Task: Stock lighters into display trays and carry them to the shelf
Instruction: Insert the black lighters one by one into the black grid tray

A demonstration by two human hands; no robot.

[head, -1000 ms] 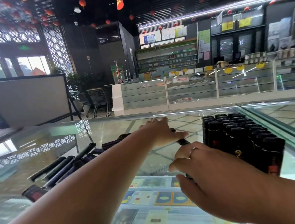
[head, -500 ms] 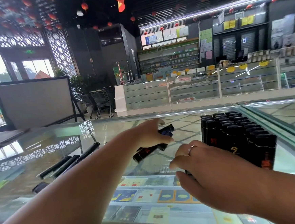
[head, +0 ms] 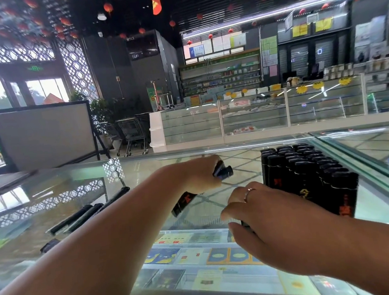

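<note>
Glass counter (head: 53, 205): loose lighters (head: 78, 218) lie left.

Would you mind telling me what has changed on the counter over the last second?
The left hand closed on a few lighters from the loose pile and lifted them off the glass counter, carrying them right, toward the tray of upright lighters. The right hand stayed at the tray's near corner. The tray and the remaining loose lighters did not move.
</note>
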